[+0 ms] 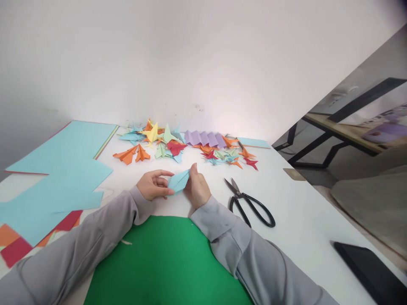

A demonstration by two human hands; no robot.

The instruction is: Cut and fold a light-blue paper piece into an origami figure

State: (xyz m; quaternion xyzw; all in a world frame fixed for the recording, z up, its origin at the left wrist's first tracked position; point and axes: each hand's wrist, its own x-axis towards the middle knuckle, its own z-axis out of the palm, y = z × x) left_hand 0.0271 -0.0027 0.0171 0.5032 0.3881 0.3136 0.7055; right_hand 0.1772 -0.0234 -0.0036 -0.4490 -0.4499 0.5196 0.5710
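A small folded piece of light blue paper [178, 182] is held up between my two hands, above the far edge of a green sheet [162, 262]. My left hand [154, 184] pinches its left corner, thumb below and fingers behind. On the other side my right hand [198, 186] grips the right edge, thumb pointing up; most of its fingers are hidden behind the palm. Black-handled scissors [243, 199] lie partly spread to the right of my right hand.
Folded paper figures in several colours [167, 142] and a pleated purple strip [205, 139] line the wall. Large light blue sheets [63, 178] and red and orange pieces [17, 250] cover the left. A black flat device [370, 269] rests near the right edge.
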